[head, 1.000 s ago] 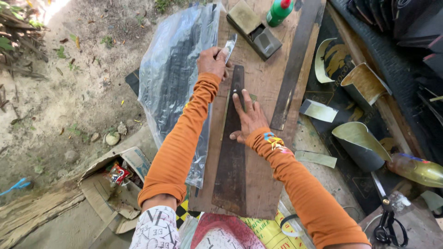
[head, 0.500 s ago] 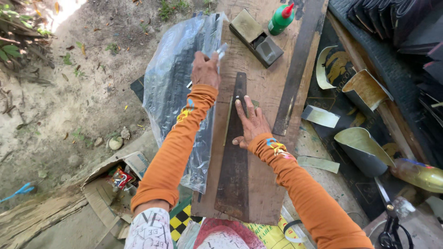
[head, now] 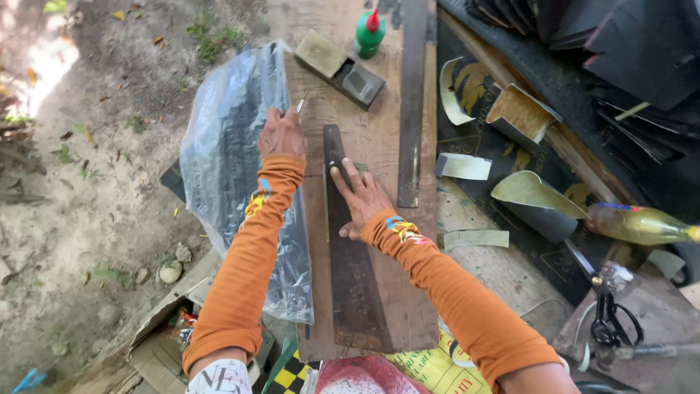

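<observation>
- Now, right hand (head: pixel 364 201) lies palm down on a long dark strip (head: pixel 350 270) that runs near to far along the wooden board (head: pixel 408 306); fingers (head: pixel 343 177) spread and flat on the strip's far part, thumb off its near-left edge.
- Strip's far end shows just beyond the fingertips; its near, wider end lies well clear of the hand.
- Left hand (head: pixel 281 135) sits at the board's far-left edge, fingers curled together around a thin blade (head: pixel 300 106) whose light tip pokes out on the far side of the knuckles.
- Blade tip lies left of the strip's far end, near it; contact cannot be told.
- Clear plastic sheet (head: pixel 233 160) over dark material lies left of the board, under the left forearm.
- Second dark strip (head: pixel 412 102) lies right of the first, apart from it.
- Green glue bottle (head: pixel 370 33) with red cap stands at the far end, a small block (head: pixel 339 69) beside it.
- Scissors (head: pixel 609 321) lie near right.
</observation>
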